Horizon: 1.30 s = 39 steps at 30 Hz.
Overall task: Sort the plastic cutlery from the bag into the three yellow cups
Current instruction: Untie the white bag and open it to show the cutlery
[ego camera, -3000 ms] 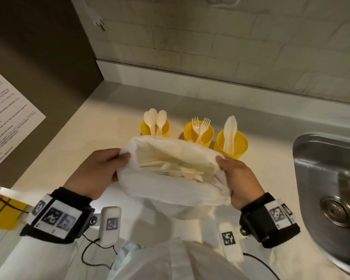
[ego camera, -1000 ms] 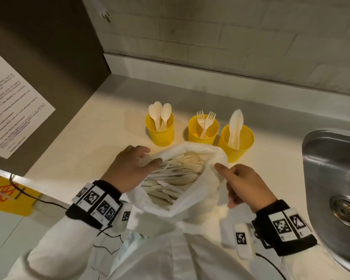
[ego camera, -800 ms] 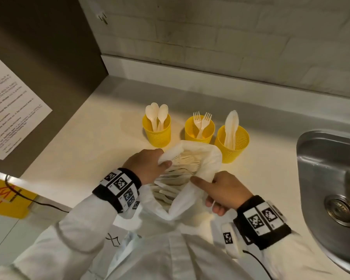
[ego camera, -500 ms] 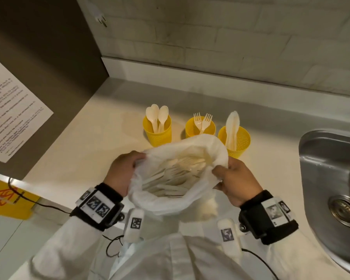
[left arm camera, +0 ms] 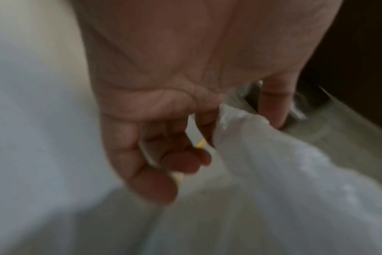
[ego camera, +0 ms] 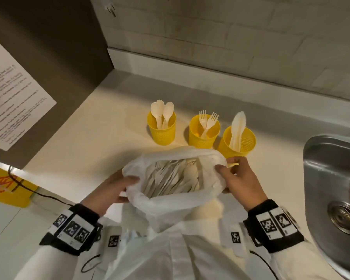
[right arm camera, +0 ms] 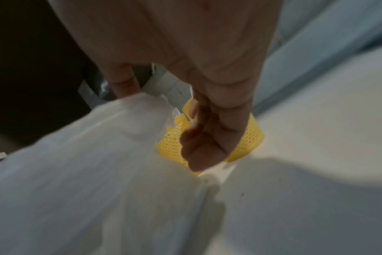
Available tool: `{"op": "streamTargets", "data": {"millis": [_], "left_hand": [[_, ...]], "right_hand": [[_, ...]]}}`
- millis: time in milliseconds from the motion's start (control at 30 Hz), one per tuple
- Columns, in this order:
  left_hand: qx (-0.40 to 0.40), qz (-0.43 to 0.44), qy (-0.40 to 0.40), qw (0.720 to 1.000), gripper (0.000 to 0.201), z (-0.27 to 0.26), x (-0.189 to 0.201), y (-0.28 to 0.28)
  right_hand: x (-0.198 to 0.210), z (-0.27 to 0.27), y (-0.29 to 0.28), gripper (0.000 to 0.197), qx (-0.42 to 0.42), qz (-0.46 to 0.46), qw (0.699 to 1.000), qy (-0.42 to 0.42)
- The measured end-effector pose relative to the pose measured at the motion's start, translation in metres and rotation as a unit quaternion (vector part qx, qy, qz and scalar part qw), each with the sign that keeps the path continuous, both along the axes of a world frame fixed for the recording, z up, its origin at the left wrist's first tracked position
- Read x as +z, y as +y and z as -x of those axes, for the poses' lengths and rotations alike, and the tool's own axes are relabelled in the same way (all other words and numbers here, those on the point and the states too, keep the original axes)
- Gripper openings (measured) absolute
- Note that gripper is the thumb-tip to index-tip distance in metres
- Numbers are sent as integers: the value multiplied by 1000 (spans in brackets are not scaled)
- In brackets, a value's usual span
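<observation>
At the rim of the white plastic bag (ego camera: 176,201), both hands are pinching the film and drawing it apart: the left hand (ego camera: 107,190) has its thumb laid over the left edge with the fingers curled beneath, and the right hand (ego camera: 241,183) nips the right edge between thumb and forefinger, its other fingers folded loosely behind. Held this way, the mouth stays spread wide and faces up, which seems meant to expose the contents so a piece can be picked out. Inside lies a jumbled heap of pale plastic cutlery (ego camera: 170,176), handles crossing one another; the blur makes it hard to tell forks from knives in the pile. Just beyond the bag, in a row on the cream countertop (ego camera: 85,138), stand the three yellow cups, each already keeping one kind upright: the left cup (ego camera: 162,131) holds spoons, the middle cup (ego camera: 203,136) holds forks, and the right cup (ego camera: 237,144), a perforated one sitting just beside the right hand's knuckles, holds knives. Most of the sorting appears undone, judging by how full the bag is. To the right is a steel sink (ego camera: 335,199), and a printed notice (ego camera: 12,102) hangs on the dark panel at left.
</observation>
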State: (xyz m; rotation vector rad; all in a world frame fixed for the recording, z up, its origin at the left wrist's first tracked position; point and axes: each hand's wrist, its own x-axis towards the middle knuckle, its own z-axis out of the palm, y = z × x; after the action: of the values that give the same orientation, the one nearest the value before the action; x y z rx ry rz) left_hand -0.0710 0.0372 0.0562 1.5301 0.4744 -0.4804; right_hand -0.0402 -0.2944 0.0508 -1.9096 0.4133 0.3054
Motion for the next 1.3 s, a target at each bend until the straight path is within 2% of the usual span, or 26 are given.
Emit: {"op": "streamTargets", "data": {"millis": [33,67,133,167,200,267,300,367,433,533,567,600,633,700,733,800,867,900,967,1000,1067,1133,1233,1267,1300], "left_hand": [[-78,-68,28,994,42,1,0,6],[-125,-96,51,986,42,2,-3,11],[-158,-105,68,979,42,6,1,10],[-162,-96,67,980,44,6,1,8],[-163,-74,58,982,45,6,2,5],[-140,-42,38,989,38,7,0,1],[-123,-31,31,992,36,7,-1,-1],[-96,-3,12,995,46,7,-6,-1],[-70,34,1,997,53,7,-11,-1],[-36,113,38,992,51,11,-21,-4],[-37,125,55,990,55,13,-25,-6],[-42,121,68,989,56,14,-28,-8],[-47,110,77,990,52,14,-30,-10],[-44,61,79,994,42,12,-29,-12],[-28,38,71,996,47,10,-26,-12],[66,31,38,997,59,4,-18,-6],[147,29,-7,989,53,-4,-10,1],[146,-1,-34,989,47,-9,-6,2],[53,-135,-91,985,46,-19,-1,0],[-18,-212,-121,970,52,-25,1,-5],[-116,-333,-179,918,60,-38,1,-21],[-145,-397,-221,879,62,-50,-3,-34],[-162,-451,-220,850,45,-59,-7,-41],[-169,-466,-217,841,35,-60,-7,-41],[-167,-471,-216,839,28,-60,-6,-41]], "right_hand": [[5,3,-1,47,18,-1,999,30],[10,7,-2,50,40,-17,996,77],[21,16,1,53,104,-48,980,165],[23,19,4,48,129,-68,972,185],[23,21,7,38,139,-93,968,187],[15,22,12,17,107,-156,970,151],[12,21,13,18,75,-186,971,129],[3,16,14,28,17,-248,963,103],[-3,14,17,40,-18,-337,936,98],[-12,18,22,58,-36,-500,859,99],[-14,21,24,57,-38,-533,839,102],[-17,23,24,54,-46,-542,832,111],[-19,25,23,52,-53,-533,835,124],[-23,26,17,57,-63,-477,865,142],[-24,25,13,57,-77,-437,886,138],[-22,24,3,44,-104,-333,932,100],[-19,25,-4,33,-85,-246,965,42],[-17,26,-6,37,-64,-211,975,14],[-15,25,-7,45,-7,-107,993,-40],[-13,22,-5,47,25,-51,996,-65],[-13,15,1,48,67,27,991,-110],[-13,6,8,39,61,72,985,-145],[-11,-1,14,9,38,114,978,-173],[-10,-2,14,7,31,114,978,-173],[-9,-3,13,14,25,111,979,-169]]}}
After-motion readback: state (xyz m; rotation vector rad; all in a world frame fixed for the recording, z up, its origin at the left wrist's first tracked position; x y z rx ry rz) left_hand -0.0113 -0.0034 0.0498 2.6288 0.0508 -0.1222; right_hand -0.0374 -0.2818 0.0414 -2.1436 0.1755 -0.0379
